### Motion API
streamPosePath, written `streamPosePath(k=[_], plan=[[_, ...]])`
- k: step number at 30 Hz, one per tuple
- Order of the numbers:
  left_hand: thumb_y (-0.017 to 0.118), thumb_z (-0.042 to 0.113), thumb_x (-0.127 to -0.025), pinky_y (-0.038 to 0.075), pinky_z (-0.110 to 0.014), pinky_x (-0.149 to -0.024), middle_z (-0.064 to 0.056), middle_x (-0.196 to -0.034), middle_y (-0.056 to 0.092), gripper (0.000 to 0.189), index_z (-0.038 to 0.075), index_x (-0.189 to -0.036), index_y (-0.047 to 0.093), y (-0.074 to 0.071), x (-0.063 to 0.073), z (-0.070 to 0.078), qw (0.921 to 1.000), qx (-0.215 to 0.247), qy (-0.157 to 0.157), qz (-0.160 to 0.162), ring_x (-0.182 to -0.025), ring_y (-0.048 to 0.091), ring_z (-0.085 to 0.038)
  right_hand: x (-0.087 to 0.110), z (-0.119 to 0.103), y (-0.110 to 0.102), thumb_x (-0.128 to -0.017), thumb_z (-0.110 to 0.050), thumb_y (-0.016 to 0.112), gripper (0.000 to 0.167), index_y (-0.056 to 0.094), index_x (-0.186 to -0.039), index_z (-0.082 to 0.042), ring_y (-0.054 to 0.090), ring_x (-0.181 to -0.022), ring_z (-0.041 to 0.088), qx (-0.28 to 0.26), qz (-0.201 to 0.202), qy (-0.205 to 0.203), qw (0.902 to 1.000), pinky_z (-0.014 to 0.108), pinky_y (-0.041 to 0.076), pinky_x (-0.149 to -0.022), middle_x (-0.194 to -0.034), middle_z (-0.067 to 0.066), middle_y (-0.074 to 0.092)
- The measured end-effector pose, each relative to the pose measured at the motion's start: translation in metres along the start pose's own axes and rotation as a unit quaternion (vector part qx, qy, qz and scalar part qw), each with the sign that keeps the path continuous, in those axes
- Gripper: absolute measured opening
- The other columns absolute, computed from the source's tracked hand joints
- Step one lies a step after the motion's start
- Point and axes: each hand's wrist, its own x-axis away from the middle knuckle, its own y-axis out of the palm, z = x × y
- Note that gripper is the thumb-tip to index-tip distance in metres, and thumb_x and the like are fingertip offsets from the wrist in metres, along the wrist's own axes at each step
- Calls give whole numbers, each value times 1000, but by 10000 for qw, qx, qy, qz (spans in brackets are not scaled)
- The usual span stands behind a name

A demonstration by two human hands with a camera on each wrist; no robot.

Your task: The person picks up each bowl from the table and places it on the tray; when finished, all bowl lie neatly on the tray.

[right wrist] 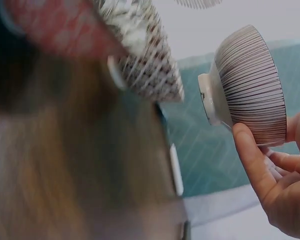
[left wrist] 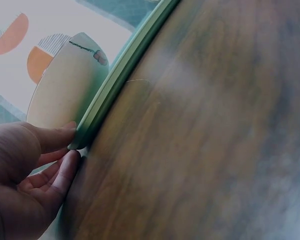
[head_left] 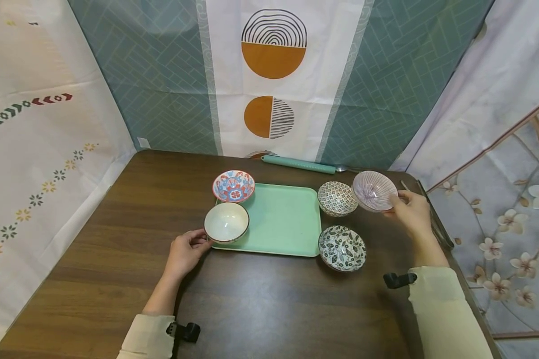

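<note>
- R hand (head_left: 412, 212) up on the far right w/ the purple striped bowl (head_left: 375, 191): fingers clamped on its right side, bowl just left of the palm. Looks lifted off the surface (head_left: 251, 309), as we read the R wrist view.
- Key relation: green tray (head_left: 283, 219) lies left of that bowl, a bit nearer us, w/ the checked bowl (head_left: 337, 199) in btwn. R hand's clearly the nearer one to the purple bowl; L's well apart, other side of the tray.
- L hand (head_left: 186, 254) at the tray's near-left corner: fingers pinching the rim, thumb above, others below, per L wrist view.
- Long axis? Tray's runs left–right. Bowls are round, so none to call.
- On the tray: white bowl (head_left: 226, 222) near left, right by the L fingers; red-blue bowl (head_left: 233, 186) just behind it, far left, seemingly on the tray too. Can't tell if those two touch.
- Right of tray: checked bowl far, leafy bowl (head_left: 342, 248) near, its edge overlapping the tray's corner in our view. Contact unclear.
- Inside the bowls: just glaze & pattern, nada else we can see.
- Far edge, teal handle (head_left: 298, 164) lying lengthwise L–R behind the tray.
</note>
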Motion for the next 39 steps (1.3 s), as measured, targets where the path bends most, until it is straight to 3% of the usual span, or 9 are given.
streamPosePath(k=[2,7,10,16,21,24,30,39], plan=[[78,7,-89,55,-16,-69,-18,-97,71,34,-8,-118,70,0,0,0,10000,0,9,3,-87,71,-27,-1,-9,6,-103,-19,51,48,52,-135,17,69,-58,4,-59,-100,-113,9999,24,59,-59,-78,-5,70],[78,7,-89,54,-15,-69,-17,-97,71,33,-8,-117,70,0,0,-1,10000,-21,40,30,-88,71,-27,-6,-24,26,-104,-15,50,46,51,-135,19,69,-59,3,-357,-269,-337,9984,25,59,-60,-106,29,67],[78,7,-89,54,-14,-69,-17,-97,71,32,-8,-117,71,1,0,-2,10000,-34,62,39,-88,71,-28,-8,-32,40,-103,-13,50,43,53,-133,19,68,-59,3,-494,-296,-407,9975,25,59,-61,-111,37,63],[74,4,-91,55,-17,-71,-19,-99,71,29,-10,-116,70,0,1,-3,9999,-38,114,110,-89,71,-29,-9,-48,72,-103,-12,54,38,58,-129,15,69,-59,4,-424,-454,-443,9971,29,61,-64,-109,37,65],[74,4,-91,55,-17,-72,-20,-102,72,30,-9,-118,70,1,2,-2,9999,-7,51,115,-92,71,-30,-10,-54,95,-103,-11,54,37,58,-130,13,74,-67,21,-399,-620,-409,9964,40,61,-71,-107,34,67],[74,4,-91,55,-17,-72,-20,-101,72,30,-10,-118,70,0,2,-2,9999,-10,82,116,-91,71,-30,-9,-58,108,-103,-11,54,36,58,-131,12,74,-69,23,-342,-695,-368,9963,37,61,-69,-106,32,67],[74,5,-91,55,-17,-71,-19,-98,72,30,-9,-117,70,1,0,-3,9998,-55,87,142,-89,71,-28,-8,-64,136,-104,-13,53,37,58,-133,9,71,-64,15,-112,-925,-243,9954,36,62,-68,-100,29,69],[74,5,-91,56,-19,-72,-19,-98,72,30,-9,-118,70,0,0,-2,10000,-19,17,90,-89,72,-29,0,-70,180,-102,-9,52,36,57,-130,14,73,-60,22,74,-1245,-230,9919,32,61,-61,-83,25,71]])
